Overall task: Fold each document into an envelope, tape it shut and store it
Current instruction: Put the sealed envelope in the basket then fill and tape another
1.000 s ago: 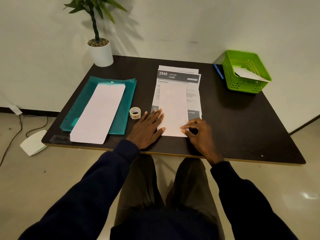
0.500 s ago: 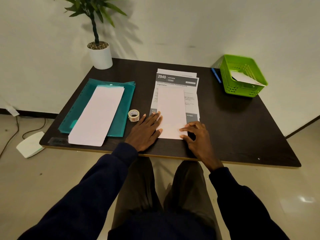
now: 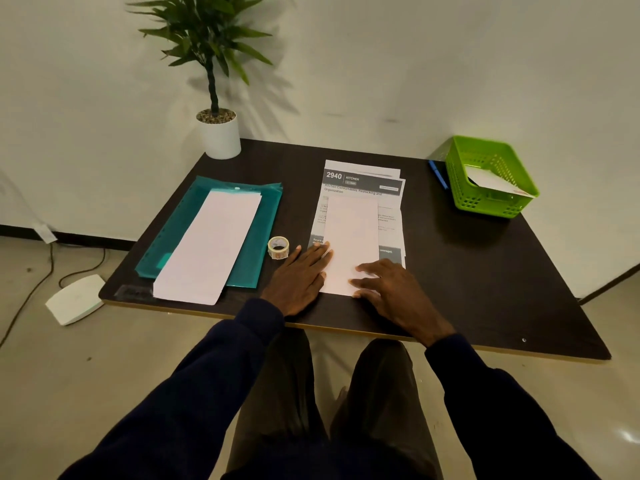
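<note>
A folded white document [image 3: 351, 233] lies lengthwise on a stack of printed sheets [image 3: 391, 216] headed "2940 KITCHEN". My left hand [image 3: 299, 277] lies flat with straight fingers against the fold's lower left edge. My right hand [image 3: 388, 287] rests on its lower right corner, fingers spread and lightly bent. A small roll of clear tape [image 3: 278, 247] stands just left of my left hand. A pile of white envelopes [image 3: 211, 245] sits on a teal plastic folder [image 3: 266, 237] at the left. A green basket [image 3: 485, 202] at the far right holds a white envelope [image 3: 495, 183].
A potted plant [image 3: 219, 133] stands at the table's back left corner. A blue pen [image 3: 437, 174] lies beside the basket. The dark table's [image 3: 467, 271] front edge runs just below my wrists. A white device [image 3: 74, 299] and cables lie on the floor at left.
The camera tilted up a little. My right hand's fingers went from pinching at the fold's lower right corner to lying spread on it. My left hand stayed flat.
</note>
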